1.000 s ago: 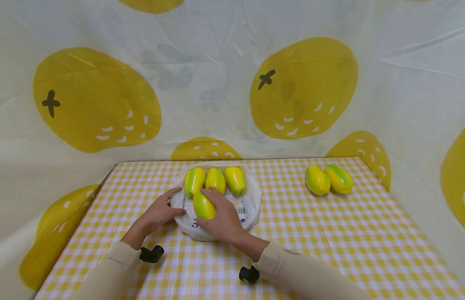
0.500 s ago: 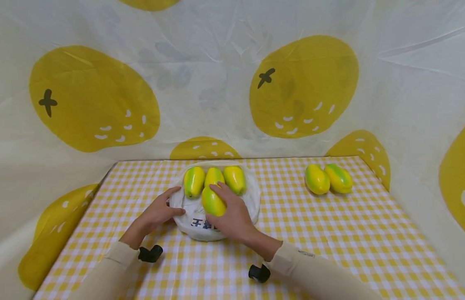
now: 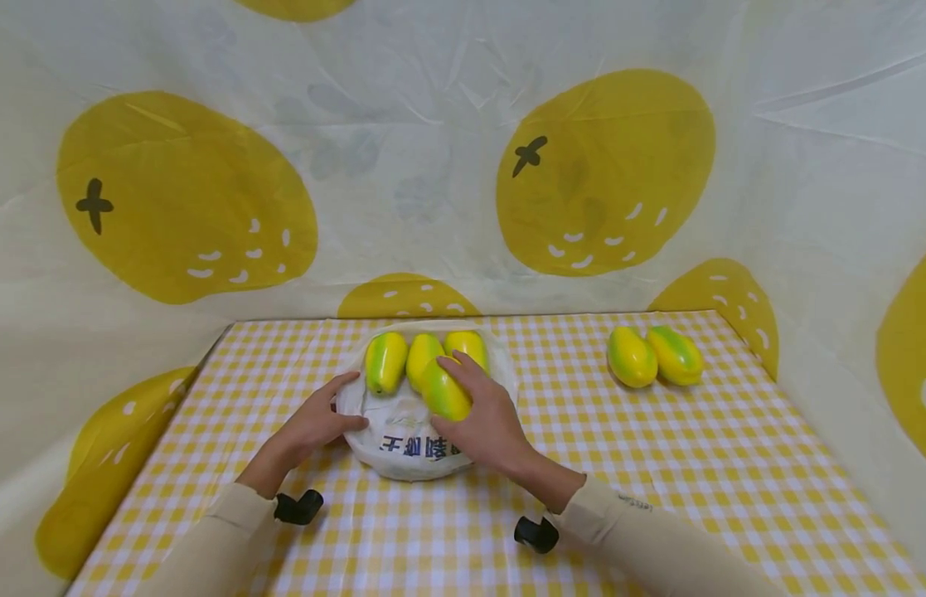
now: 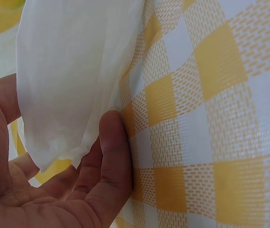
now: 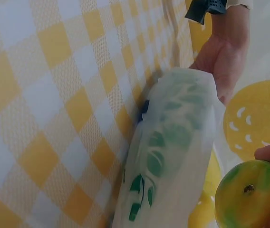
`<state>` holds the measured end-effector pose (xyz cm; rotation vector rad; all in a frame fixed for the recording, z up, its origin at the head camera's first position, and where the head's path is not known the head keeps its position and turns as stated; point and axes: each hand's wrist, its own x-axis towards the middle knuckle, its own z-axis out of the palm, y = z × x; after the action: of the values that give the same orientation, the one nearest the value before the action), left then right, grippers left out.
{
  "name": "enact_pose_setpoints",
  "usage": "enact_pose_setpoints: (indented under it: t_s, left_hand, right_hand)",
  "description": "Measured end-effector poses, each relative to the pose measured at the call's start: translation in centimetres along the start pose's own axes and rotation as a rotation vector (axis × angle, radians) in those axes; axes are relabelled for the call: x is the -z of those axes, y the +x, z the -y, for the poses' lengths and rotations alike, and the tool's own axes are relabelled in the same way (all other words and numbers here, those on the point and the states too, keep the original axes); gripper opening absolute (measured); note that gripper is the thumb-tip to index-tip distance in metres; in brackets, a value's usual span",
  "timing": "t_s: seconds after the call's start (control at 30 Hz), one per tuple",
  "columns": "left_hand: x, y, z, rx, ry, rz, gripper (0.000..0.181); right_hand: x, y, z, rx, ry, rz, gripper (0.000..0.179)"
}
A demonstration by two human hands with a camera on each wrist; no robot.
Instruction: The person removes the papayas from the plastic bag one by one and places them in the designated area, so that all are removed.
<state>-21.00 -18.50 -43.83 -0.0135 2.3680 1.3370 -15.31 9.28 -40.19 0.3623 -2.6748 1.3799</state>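
Note:
My right hand (image 3: 487,416) grips a yellow-green papaya (image 3: 444,390) above a white plastic bag (image 3: 421,468), thumb on the near side and fingers over the top. The right wrist view shows the dark stem end of this papaya (image 5: 249,194) higher than the bag's rim. At the bag's left side, my left hand (image 3: 313,424) holds the rim; in the left wrist view the white plastic (image 4: 73,80) runs between thumb and fingers. Inside the bag's back half stand three papayas in a row: a left one (image 3: 385,363), a middle one (image 3: 421,358) and a partly covered right one (image 3: 466,342).
Two more papayas, one (image 3: 632,357) touching the other (image 3: 675,356), lie on the yellow checked tablecloth (image 3: 619,452) at the back right. A fruit-print curtain (image 3: 410,166) rises behind the table and along both sides. Dark lettering marks the bag's bottom.
My right hand has carried the papaya rightward across the bag, from before the left and middle papayas to before the right one. My left hand stays at the rim.

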Motion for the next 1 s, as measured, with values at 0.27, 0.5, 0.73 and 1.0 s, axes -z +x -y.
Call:
enact_pose_setpoints:
  t_s: [0.27,0.5,0.73,1.0]
  left_hand:
    - [0.0,0.1,0.1,0.001,-0.002,0.002,0.093]
    - [-0.1,0.1,0.2,0.013,0.0,0.003,0.091]
    - [0.0,0.1,0.2,0.016,0.01,0.001,0.09]
    - [-0.1,0.1,0.2,0.019,0.014,0.006,0.089]
  right_hand:
    - [1.5,0.3,-0.5,0.017,-0.029,-0.047,0.074]
    - [2.7,0.6,-1.1,0.012,-0.07,-0.065,0.075]
    - [4.0,1.0,-1.2,0.013,-0.077,-0.079,0.075]
    - [4.8,1.1,-1.6,0.011,-0.102,-0.101,0.075]
